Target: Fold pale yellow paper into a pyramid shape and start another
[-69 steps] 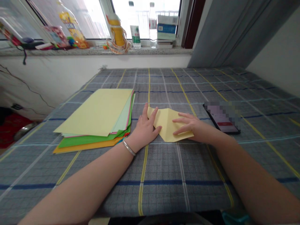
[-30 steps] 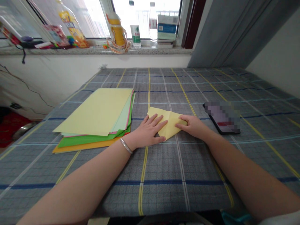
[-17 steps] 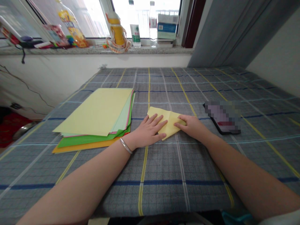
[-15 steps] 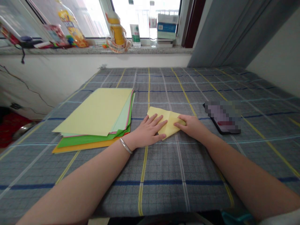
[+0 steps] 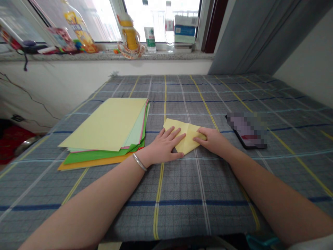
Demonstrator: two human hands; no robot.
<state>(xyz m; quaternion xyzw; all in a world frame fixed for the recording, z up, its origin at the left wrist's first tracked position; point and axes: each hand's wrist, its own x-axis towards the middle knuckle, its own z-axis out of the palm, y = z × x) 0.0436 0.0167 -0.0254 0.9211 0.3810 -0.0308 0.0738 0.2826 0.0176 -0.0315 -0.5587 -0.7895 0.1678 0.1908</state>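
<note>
A folded piece of yellow paper lies on the plaid cloth in front of me, with a crease down its middle. My left hand rests flat on its left part, fingers spread. A silver bangle circles the left wrist. At the paper's right edge, my right hand pinches the sheet between thumb and curled fingers. The right corner of the paper is hidden under that hand.
To the left lies a stack of coloured paper, yellow on top. A phone with a blurred screen lies to the right on the plaid cloth. Bottles, a tube and boxes stand on the windowsill behind.
My left thumb has shifted slightly down toward the paper's lower edge. My right hand and the paper look almost the same.
</note>
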